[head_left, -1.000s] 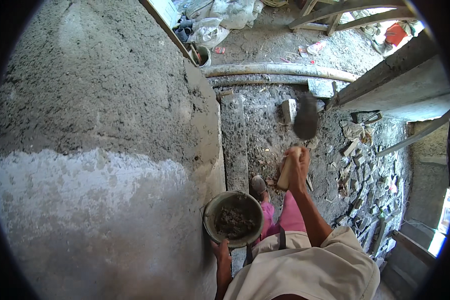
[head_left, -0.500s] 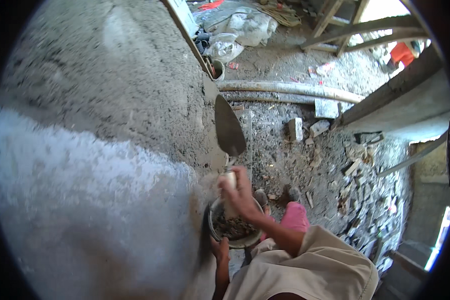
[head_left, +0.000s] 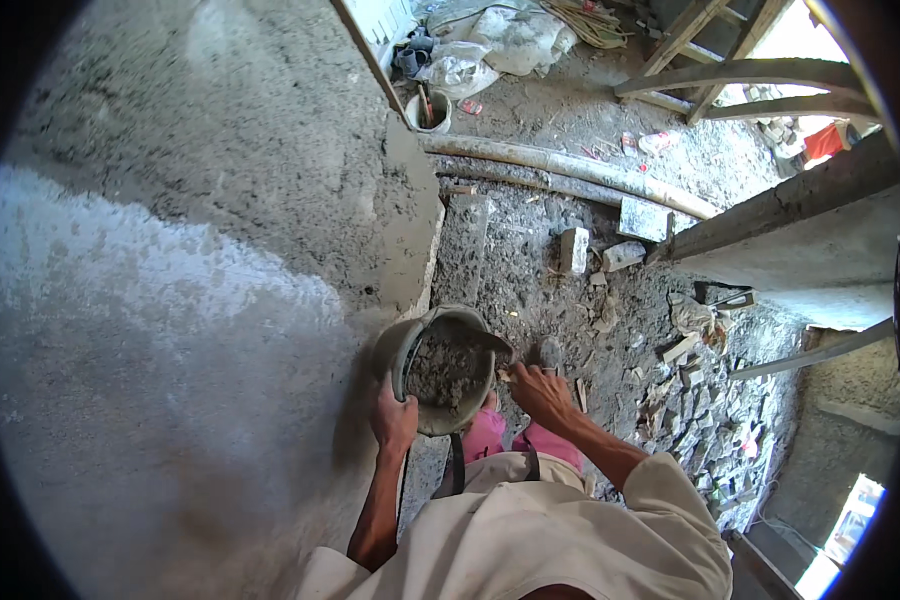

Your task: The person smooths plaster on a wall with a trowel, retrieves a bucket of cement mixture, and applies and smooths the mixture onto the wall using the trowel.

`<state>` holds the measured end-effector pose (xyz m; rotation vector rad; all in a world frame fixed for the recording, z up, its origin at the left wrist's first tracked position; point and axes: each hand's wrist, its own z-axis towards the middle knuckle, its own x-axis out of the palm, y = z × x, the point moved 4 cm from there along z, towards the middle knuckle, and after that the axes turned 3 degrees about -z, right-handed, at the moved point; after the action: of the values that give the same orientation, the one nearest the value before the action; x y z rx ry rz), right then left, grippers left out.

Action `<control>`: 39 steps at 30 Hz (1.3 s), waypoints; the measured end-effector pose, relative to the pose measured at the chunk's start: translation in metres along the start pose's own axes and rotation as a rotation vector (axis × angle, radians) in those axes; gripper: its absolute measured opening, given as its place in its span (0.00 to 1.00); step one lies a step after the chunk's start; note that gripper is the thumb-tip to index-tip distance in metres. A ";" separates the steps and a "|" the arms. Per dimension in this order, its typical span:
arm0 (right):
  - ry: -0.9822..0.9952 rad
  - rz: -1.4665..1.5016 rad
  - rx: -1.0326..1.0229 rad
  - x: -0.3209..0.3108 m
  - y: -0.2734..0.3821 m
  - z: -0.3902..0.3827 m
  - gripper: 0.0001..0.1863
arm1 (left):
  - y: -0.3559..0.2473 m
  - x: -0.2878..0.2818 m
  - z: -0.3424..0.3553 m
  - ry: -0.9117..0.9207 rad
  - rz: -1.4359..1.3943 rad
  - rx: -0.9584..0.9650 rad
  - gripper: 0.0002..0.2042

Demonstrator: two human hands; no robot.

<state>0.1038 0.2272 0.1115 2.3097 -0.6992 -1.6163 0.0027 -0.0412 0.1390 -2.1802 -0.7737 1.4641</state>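
Observation:
My left hand (head_left: 395, 412) is closed on the rim of a grey bucket (head_left: 425, 418), at its near left side. Grey wet mortar (head_left: 442, 372) lies inside the bucket. To the right of it, my right hand (head_left: 540, 392) is wrapped round the handle of a trowel (head_left: 488, 340). The dark blade reaches over the bucket's right rim, with its tip in or just above the mortar. Beside the bucket stands the wall (head_left: 240, 330), smooth and pale low down. A strip of fresh, smoother mortar (head_left: 410, 215) runs along the wall's edge.
Long pipes or poles (head_left: 570, 165) lie across the ground beyond. Loose blocks (head_left: 574, 250) and rubble (head_left: 700, 420) cover the floor at right. A small white bucket (head_left: 430, 112) and plastic sheeting (head_left: 520, 42) are at the back. A wooden ladder-like frame (head_left: 685, 45) stands far right.
The trowel has come down from the wall's edge to the bucket, its blade now over the mortar. The bucket, in my left hand, is raised and farther forward in view.

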 end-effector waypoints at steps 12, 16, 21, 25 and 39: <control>0.404 0.752 -0.530 0.056 -0.079 -0.014 0.16 | -0.119 0.059 -0.009 0.221 0.062 -0.087 0.34; 0.301 0.555 -0.561 0.014 -0.110 -0.028 0.16 | -0.081 0.091 -0.011 0.153 -0.289 -0.063 0.32; 0.238 0.577 -0.186 -0.046 -0.117 -0.030 0.17 | -0.078 0.123 -0.014 0.070 -0.654 -0.225 0.26; 0.427 0.954 0.007 -0.066 -0.096 -0.029 0.16 | -0.055 0.132 -0.004 0.079 -0.775 -0.447 0.27; -1.037 1.311 0.339 -0.135 -0.028 0.050 0.15 | 0.064 0.049 -0.043 -0.072 -0.754 -0.339 0.33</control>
<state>0.0273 0.3240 0.1913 0.4140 -2.1340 -1.7647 0.0714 -0.0593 0.0817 -1.7195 -1.7332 1.0625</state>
